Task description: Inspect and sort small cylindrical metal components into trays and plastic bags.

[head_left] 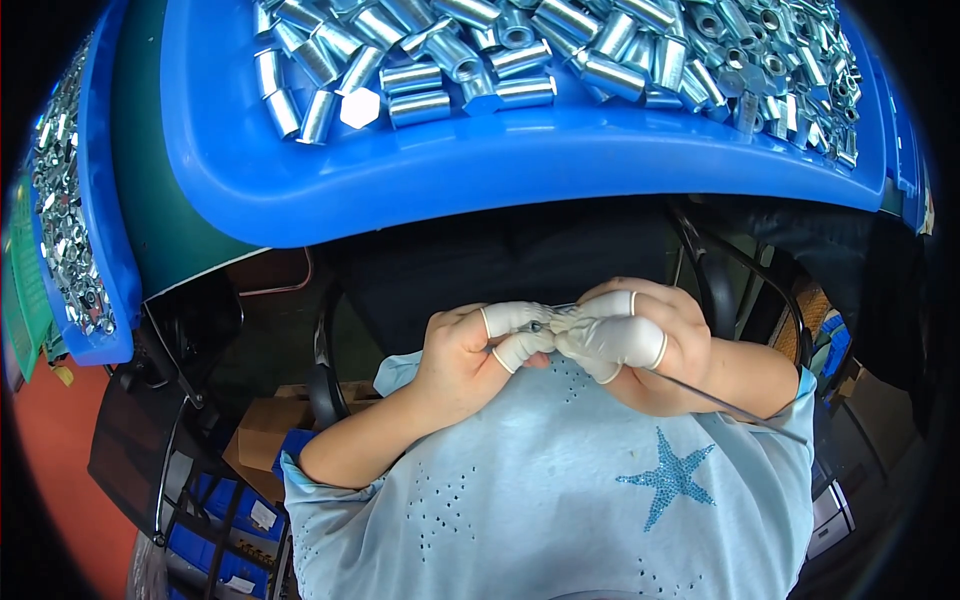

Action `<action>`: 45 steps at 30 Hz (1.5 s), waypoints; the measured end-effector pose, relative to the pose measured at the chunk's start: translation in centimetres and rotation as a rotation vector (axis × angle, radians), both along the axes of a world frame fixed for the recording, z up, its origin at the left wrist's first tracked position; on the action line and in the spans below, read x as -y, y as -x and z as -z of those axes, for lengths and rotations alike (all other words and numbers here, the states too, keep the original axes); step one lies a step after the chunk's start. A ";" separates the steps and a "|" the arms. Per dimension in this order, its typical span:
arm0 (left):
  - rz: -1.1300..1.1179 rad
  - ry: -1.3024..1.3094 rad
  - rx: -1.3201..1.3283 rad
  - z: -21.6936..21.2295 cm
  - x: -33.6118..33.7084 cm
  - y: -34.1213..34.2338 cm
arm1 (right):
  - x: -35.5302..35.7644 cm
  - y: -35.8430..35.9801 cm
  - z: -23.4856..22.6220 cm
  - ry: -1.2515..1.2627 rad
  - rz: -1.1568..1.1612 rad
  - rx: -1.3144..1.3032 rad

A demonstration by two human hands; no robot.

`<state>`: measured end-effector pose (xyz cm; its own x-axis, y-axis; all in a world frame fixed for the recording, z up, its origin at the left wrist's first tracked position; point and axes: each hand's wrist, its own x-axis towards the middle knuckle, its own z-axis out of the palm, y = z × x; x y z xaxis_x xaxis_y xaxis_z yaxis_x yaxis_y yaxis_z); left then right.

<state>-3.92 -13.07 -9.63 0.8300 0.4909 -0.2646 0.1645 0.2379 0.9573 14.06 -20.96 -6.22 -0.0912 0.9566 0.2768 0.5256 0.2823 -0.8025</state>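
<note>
My two hands meet in front of my chest, below the near edge of a blue tray [500, 180]. White finger cots cover several fingertips. My left hand [462, 355] pinches a small shiny metal piece [537, 326] between thumb and forefinger; the fingertips hide most of it. Pressed against it, my right hand [655, 340] is closed with its fingers around a thin dark rod [728, 407]. The rod's long end slants down to the right past my forearm, and its other end is hidden among the fingers.
Silvery hollow metal sleeves [415, 78], some hex-headed, are heaped in the tray. A second blue tray [112, 270] of small metal parts stands at the far left on a green surface [165, 225]. Below are a cardboard box [270, 435], blue bins [240, 510] and a black chair [130, 440].
</note>
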 end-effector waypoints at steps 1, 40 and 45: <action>0.004 -0.010 0.002 0.0 0.0 0.0 | 0.0 0.0 0.2 -0.049 -0.011 0.003; -0.027 0.292 0.107 -0.1 -0.4 -0.2 | -0.4 -0.5 -1.7 0.113 0.051 -0.187; -0.025 0.198 0.109 0.1 -0.2 -0.1 | -0.7 -0.2 -1.3 0.093 0.064 -0.176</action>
<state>-3.85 -12.85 -9.71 0.8471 0.4591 -0.2676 0.0544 0.4260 0.9031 14.26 -20.24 -4.97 0.0126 0.9810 0.1934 0.3895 0.1733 -0.9046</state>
